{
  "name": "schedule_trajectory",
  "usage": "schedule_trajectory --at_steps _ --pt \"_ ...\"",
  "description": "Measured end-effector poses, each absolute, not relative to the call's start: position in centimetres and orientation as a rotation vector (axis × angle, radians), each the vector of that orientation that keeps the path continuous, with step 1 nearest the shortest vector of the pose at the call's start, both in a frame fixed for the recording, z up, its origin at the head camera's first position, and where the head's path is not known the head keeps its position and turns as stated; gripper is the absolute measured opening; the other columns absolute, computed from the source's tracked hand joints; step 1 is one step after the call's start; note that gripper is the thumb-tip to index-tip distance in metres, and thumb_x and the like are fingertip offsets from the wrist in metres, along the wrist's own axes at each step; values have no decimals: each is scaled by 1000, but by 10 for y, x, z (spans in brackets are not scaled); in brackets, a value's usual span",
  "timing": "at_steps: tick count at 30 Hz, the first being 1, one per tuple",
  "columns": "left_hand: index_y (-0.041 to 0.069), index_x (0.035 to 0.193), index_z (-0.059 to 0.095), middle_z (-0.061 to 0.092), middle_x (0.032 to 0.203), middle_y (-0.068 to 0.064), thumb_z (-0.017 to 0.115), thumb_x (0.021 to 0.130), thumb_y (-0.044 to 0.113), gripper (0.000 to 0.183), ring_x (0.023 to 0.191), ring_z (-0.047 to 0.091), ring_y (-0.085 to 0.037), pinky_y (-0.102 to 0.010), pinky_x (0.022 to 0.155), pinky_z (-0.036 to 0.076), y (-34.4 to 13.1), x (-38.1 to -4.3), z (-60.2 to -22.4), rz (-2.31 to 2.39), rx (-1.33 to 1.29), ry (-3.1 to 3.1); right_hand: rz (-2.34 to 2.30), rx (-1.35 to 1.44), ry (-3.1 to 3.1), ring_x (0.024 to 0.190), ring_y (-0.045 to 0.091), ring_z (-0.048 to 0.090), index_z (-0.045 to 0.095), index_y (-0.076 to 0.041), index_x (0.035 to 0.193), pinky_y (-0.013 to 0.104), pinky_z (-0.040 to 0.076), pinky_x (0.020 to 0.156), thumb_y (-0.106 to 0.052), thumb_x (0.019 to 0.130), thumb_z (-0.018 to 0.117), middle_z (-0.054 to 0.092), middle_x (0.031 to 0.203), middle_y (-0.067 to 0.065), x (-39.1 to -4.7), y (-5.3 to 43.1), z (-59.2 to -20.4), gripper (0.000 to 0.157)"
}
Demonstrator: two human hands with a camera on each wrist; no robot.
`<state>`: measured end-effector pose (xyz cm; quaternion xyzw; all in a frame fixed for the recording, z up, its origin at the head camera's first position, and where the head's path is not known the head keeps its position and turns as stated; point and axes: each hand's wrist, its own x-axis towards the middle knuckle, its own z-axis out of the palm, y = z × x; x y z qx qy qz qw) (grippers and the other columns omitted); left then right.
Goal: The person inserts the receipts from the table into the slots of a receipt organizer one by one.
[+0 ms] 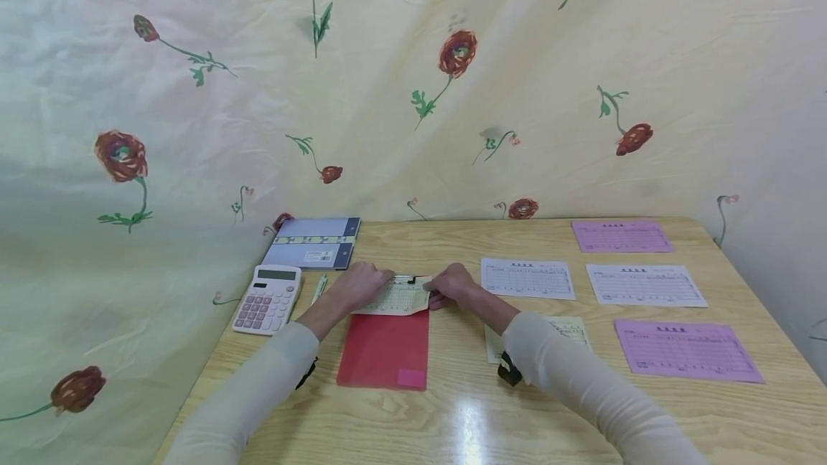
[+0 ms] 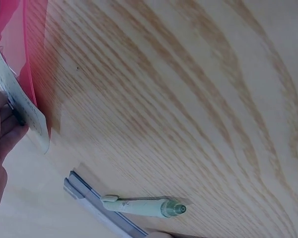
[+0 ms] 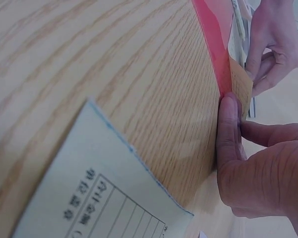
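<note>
A red file folder with a pink label lies mid-table. Across its top is a pale yellow printed slip, under or against a metal clip with black ends. My left hand holds the clip at its left side, fingers curled by a black end in the left wrist view. At the slip's right edge my right hand pinches the paper between thumb and fingers, touching the folder's corner. The slip bends up a little there. Whether the clip is raised cannot be made out.
A calculator, a pale green pen and a blue-grey binder lie left. To the right are white slips, purple slips and a pale green slip partly under my right forearm. A flowered cloth hangs behind.
</note>
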<state>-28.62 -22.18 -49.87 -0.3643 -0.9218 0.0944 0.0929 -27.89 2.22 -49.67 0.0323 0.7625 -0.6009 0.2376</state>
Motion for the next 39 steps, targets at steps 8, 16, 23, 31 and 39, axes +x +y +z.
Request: schedule_trajectory --at_steps 8,16,23,31,39 --pt "10 118 79 62 63 1 64 108 15 19 51 38 -4 -19 46 32 -223 -287 -500 329 -1099 -2703 -1651 90 2089 65 21 75 73 16 108 34 64 68 -3 101 70 76 85 20 -280 22 -499 20" --pt "9 120 78 63 65 1 62 109 14 21 51 40 -3 -17 46 32 -223 -285 -501 291 -1097 -2728 -1648 80 2083 67 22 76 73 15 110 33 64 69 -5 102 69 77 88 20 -280 23 -501 22" --pt "10 122 78 68 71 0 65 107 16 21 51 38 -4 -18 47 29 -225 -284 -503 211 -1070 -2743 -1667 57 2114 66 20 75 73 16 110 33 64 68 -4 101 70 76 88 19 -278 23 -504 22" --pt "12 121 80 75 78 -2 71 104 19 20 52 38 -4 -19 48 29 -226 -284 -502 111 -1036 -2763 -1672 2 2267 58 19 71 75 14 108 32 63 61 -1 98 73 75 82 18 -273 19 -504 18" --pt "14 121 81 80 91 -4 74 103 19 20 53 42 -3 -17 49 32 -226 -284 -501 20 -1006 -2807 -1617 -52 2405 58 19 72 77 10 97 29 62 60 3 94 76 76 78 14 -287 23 -506 8"
